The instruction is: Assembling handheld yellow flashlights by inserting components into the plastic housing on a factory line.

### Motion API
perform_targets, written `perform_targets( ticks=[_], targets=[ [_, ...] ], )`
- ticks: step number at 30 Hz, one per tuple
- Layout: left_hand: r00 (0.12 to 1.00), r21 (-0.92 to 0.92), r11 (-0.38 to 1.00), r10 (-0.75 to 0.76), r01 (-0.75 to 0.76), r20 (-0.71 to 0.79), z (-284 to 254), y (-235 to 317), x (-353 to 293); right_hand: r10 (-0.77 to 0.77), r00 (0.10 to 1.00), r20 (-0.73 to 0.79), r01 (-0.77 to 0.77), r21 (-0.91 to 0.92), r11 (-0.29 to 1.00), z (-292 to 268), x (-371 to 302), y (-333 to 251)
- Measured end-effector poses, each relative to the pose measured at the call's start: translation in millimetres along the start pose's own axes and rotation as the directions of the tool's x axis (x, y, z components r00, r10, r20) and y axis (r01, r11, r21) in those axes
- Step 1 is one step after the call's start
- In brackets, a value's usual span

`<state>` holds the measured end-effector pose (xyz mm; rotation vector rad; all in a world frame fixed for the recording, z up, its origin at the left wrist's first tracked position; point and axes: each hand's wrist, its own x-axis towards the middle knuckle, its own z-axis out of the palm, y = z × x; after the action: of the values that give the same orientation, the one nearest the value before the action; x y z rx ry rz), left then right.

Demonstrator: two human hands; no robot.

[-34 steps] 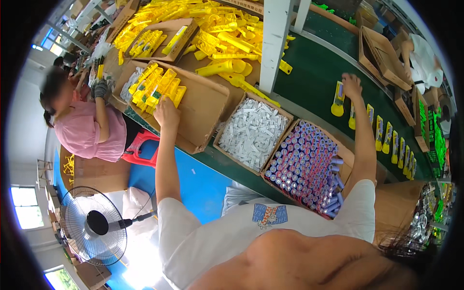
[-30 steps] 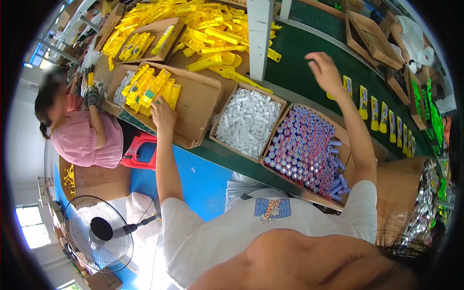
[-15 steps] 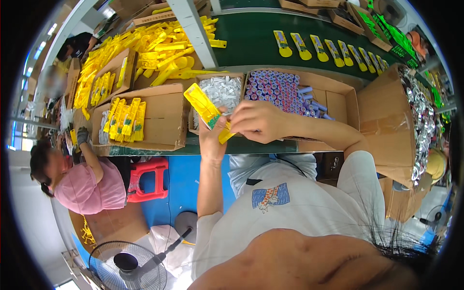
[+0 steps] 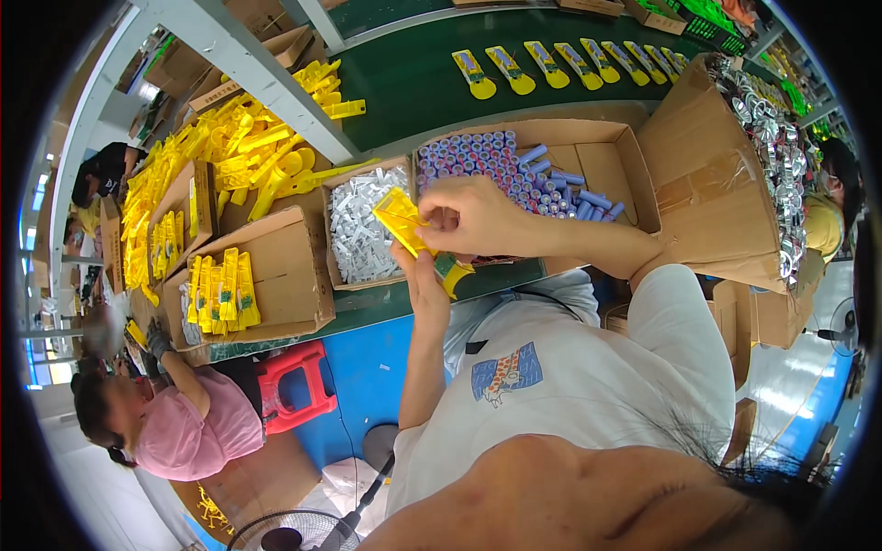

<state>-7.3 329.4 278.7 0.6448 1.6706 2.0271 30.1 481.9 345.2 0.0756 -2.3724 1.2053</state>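
My left hand (image 4: 424, 283) grips a long yellow plastic casing (image 4: 396, 213) from below, with a small green part near its lower end. Over the casing, my right hand (image 4: 478, 217) is closed in a pinch, thumb against fingertips, by what looks like a thin wire. Whatever lies between those fingertips is too small to make out. Just behind the hands stand a box of small white pieces (image 4: 356, 230) and a carton of purple cylindrical battery cells (image 4: 469, 154).
On the left, a carton (image 4: 289, 266) holds several yellow casings, with a large yellow heap (image 4: 253, 138) beyond. Yellow pieces with cells (image 4: 542, 66) line the green belt. Silvery parts (image 4: 767, 156) fill a tall box at right. A co-worker in pink (image 4: 197, 427) sits left, near a red stool (image 4: 299, 390).
The head view has shifted, so the bench appears farther left and tilted. My right hand has moved over the casing's upper part, covering more of it, and its fingers now pinch there.
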Motion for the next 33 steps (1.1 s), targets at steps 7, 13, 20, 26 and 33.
perform_targets(
  ticks=[7, 13, 20, 26, 33],
  targets=[
    [0.998, -0.041, 0.999, 0.019, -0.017, 0.056, 2.9, -9.9, 9.6, -0.033, 0.999, -0.020, 0.030, -0.108, 0.994, 4.0, -16.2, 8.1],
    [0.990, -0.095, 0.989, -0.120, 0.113, -0.077, 5.5, -19.2, 8.0, -0.223, 0.966, 0.132, 0.249, -0.231, 0.941, 4.5, -47.7, 19.2],
    [0.937, -0.323, 0.917, -0.122, 0.233, 0.328, 9.9, 5.4, 2.8, -0.169, 0.965, 0.202, 0.264, -0.732, 0.628, -126.7, -83.2, 190.2],
    [0.940, -0.249, 0.938, -0.161, 0.241, 0.302, 19.0, 6.9, -7.2, 0.572, 0.820, -0.016, -0.570, 0.076, 0.818, -126.7, -95.1, 166.0],
    [0.957, -0.100, 0.977, -0.161, 0.190, 0.242, 35.7, 12.1, -0.8, 0.600, 0.731, 0.324, -0.658, 0.568, 0.494, -33.4, -56.4, 18.6]
  ],
)
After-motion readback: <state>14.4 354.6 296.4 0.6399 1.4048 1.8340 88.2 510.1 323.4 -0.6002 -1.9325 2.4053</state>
